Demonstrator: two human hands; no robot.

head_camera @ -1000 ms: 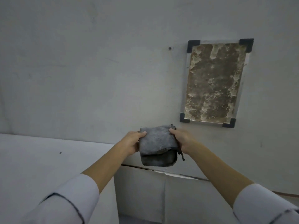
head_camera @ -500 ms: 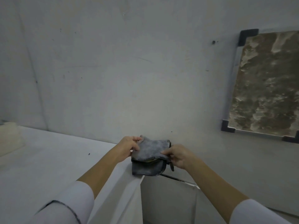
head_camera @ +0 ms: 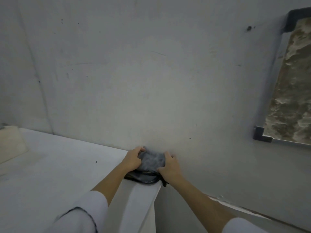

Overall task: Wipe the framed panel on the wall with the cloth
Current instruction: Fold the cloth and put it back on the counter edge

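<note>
A folded grey cloth [head_camera: 151, 161] lies on the far right corner of the white counter [head_camera: 67, 165], against the wall. My left hand [head_camera: 133, 159] grips its left side and my right hand [head_camera: 168, 165] grips its right side, fingers curled over the fabric. The framed panel [head_camera: 291, 84], brown and blotchy with dark corner brackets, hangs on the wall at the far right and is cut off by the frame edge. Both hands are well to the left of it and lower.
The grey wall [head_camera: 151, 73] fills most of the view. A pale block [head_camera: 11, 142] sits on the counter at the far left. Right of the counter's end there is a drop, with a ledge [head_camera: 244, 207] running along the wall.
The cloth has come down from mid-air onto the counter corner, with both hands still on it. The view has swung left, so the panel has slid to the right edge.
</note>
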